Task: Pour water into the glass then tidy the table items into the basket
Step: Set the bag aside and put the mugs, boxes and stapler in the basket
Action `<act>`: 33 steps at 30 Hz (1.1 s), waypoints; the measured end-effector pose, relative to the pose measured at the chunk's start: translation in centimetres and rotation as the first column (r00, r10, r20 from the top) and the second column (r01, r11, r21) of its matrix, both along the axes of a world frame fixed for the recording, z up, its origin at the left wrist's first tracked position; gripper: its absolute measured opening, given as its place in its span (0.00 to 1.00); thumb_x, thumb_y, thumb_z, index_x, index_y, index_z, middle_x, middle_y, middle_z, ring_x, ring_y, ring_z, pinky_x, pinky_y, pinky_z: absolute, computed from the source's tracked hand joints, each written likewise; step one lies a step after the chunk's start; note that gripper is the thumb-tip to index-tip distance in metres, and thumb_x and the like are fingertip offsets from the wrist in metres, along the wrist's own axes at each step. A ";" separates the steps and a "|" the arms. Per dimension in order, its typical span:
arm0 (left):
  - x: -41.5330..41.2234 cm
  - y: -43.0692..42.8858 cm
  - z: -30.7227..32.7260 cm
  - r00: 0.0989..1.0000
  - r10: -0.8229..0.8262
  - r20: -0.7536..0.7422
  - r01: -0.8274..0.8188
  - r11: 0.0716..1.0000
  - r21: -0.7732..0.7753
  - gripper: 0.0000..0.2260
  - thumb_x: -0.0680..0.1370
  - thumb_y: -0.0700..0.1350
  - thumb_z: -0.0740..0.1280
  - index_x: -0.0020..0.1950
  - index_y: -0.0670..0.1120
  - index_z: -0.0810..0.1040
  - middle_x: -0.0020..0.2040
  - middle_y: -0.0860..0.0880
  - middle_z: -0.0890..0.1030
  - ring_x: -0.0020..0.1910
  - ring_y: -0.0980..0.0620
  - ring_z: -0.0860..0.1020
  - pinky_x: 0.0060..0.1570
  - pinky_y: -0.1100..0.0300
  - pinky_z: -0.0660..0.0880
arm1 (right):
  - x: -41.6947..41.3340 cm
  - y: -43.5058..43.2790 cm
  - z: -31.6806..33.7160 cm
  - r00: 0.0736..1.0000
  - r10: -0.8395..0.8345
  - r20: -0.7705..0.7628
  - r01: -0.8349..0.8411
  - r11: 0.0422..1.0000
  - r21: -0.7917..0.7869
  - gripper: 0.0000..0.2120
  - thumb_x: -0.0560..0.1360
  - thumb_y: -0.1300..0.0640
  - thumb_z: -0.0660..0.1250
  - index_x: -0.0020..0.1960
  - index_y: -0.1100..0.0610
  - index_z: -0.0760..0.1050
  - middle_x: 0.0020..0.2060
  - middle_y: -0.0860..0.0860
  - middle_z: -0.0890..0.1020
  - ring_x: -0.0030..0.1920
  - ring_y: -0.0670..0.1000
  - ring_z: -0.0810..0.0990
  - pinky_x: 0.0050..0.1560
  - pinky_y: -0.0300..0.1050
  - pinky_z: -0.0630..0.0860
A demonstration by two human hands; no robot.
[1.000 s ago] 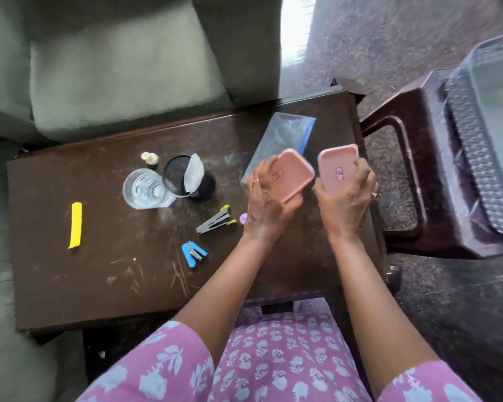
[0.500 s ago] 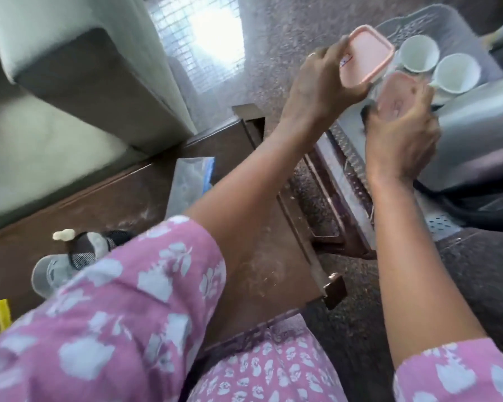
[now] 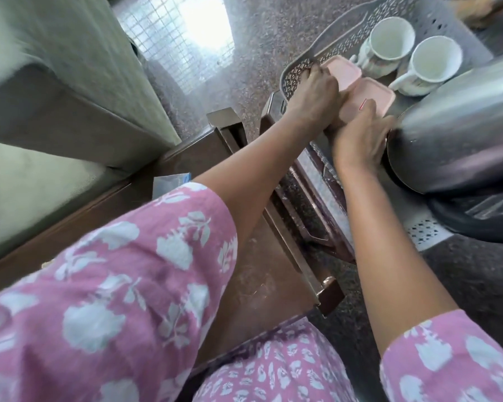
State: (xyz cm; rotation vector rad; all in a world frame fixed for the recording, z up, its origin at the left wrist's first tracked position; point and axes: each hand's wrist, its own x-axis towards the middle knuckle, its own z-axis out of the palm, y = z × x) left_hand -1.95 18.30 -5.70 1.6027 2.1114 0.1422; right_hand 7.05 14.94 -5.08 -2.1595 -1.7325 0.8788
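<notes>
Two small pink lidded boxes lie side by side inside the grey perforated basket (image 3: 325, 58). My left hand (image 3: 314, 94) grips the farther pink box (image 3: 344, 71) near the basket's left rim. My right hand (image 3: 360, 134) holds the nearer pink box (image 3: 369, 98), fingers over its front edge. Both boxes are low in the basket, next to two white cups. The glass and the other table items are hidden behind my left sleeve.
Two white cups (image 3: 389, 43) (image 3: 433, 63) stand in the basket's far part. A large steel jug (image 3: 459, 129) lies at the right, close to my right hand. The brown table (image 3: 262, 280) holds a clear plastic bag (image 3: 169, 181). A green sofa fills the left.
Both hands have dropped from above the basket down into it, bringing the two pink boxes to the basket's floor beside the cups. The view shifted slightly right.
</notes>
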 end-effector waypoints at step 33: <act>-2.6 -26.0 -2.9 0.604 0.723 0.334 -0.797 0.548 0.256 0.12 0.79 0.40 0.59 0.59 0.38 0.76 0.58 0.40 0.80 0.56 0.42 0.78 0.58 0.51 0.72 | -8.2 -18.4 -1.1 0.854 0.508 -0.115 -0.456 0.836 0.305 0.15 0.69 0.64 0.56 0.49 0.68 0.77 0.55 0.67 0.74 0.53 0.63 0.76 0.54 0.47 0.69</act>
